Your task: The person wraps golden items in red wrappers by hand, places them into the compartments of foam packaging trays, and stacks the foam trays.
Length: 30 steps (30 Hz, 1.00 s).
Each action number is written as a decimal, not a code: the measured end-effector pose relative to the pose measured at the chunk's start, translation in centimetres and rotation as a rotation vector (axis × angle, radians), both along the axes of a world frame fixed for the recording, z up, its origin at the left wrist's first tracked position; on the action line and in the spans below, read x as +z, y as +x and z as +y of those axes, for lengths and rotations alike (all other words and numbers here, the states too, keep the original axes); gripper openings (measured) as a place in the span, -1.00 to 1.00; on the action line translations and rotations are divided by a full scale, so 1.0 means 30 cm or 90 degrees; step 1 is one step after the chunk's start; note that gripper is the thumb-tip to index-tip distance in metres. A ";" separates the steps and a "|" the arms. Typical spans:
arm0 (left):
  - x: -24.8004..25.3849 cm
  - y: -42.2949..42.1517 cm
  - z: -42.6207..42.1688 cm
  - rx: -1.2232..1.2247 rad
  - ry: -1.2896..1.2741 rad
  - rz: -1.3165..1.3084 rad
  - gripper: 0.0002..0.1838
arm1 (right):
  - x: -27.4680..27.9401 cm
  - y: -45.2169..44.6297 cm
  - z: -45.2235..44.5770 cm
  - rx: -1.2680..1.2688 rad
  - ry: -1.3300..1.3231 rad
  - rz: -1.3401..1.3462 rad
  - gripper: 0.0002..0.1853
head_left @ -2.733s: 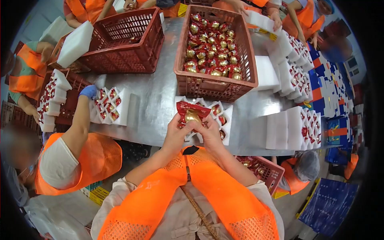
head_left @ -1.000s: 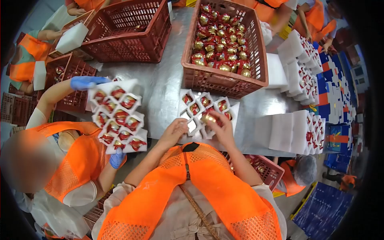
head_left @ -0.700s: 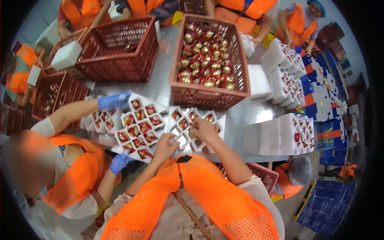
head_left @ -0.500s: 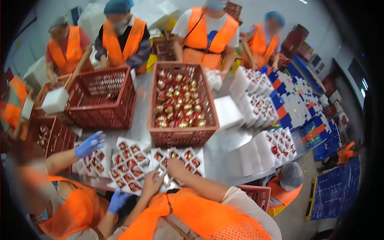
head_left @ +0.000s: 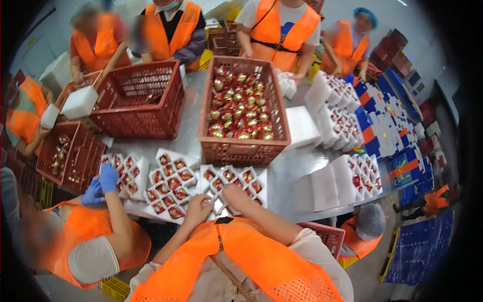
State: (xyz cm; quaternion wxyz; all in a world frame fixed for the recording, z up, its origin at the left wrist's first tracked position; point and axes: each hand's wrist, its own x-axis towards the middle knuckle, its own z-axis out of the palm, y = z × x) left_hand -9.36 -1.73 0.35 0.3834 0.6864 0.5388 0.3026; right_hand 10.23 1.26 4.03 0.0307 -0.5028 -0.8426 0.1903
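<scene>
A white foam tray (head_left: 261, 173) with diamond-shaped cells lies on the table right in front of me, several cells filled with shiny red-and-gold balls (head_left: 229, 175). At its near left edge, my left hand (head_left: 197, 209) has its fingers curled together; whatever they pinch is too small to make out. My right hand (head_left: 236, 197) reaches over the near middle cells with its fingers bent down. Its fingertips and anything in them are hidden. Left of my tray lies another filled foam tray (head_left: 168, 186), tilted. Beyond stands a brown-red crate (head_left: 245, 151) of loose balls.
A co-worker's blue-gloved hands (head_left: 103, 181) are at a filled tray (head_left: 133, 176) on the left. Another crate (head_left: 138, 121) stands back left. White foam blocks (head_left: 302, 126) and stacked filled trays (head_left: 342, 121) occupy the right side. More co-workers stand across the table.
The camera view has shifted, moving the scene rightward and up. The left co-worker's gloved hands, apart before, have come together at a tray. My right hand has stayed over my tray, fingers bent.
</scene>
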 end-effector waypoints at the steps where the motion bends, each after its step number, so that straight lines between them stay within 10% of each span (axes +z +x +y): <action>1: 0.019 -0.001 -0.004 -0.008 -0.014 -0.013 -0.71 | 0.062 0.015 0.004 0.015 -0.058 -0.019 -0.84; 8: 0.069 -0.008 0.005 -0.022 -0.070 -0.101 -0.76 | 0.553 0.210 0.330 -0.247 0.227 0.308 -0.94; 18: 0.028 -0.028 0.006 -0.014 -0.136 -0.152 -0.72 | 0.112 0.378 0.883 -0.029 -0.356 -0.292 -0.43; 24: -0.008 -0.030 -0.001 0.006 -0.200 -0.248 -0.77 | 0.166 0.333 0.741 -0.021 -0.189 -0.278 -0.49; 30: 0.064 -0.010 0.014 -0.057 -0.053 -0.067 -0.76 | 0.499 0.384 0.546 -0.230 0.027 0.145 -0.37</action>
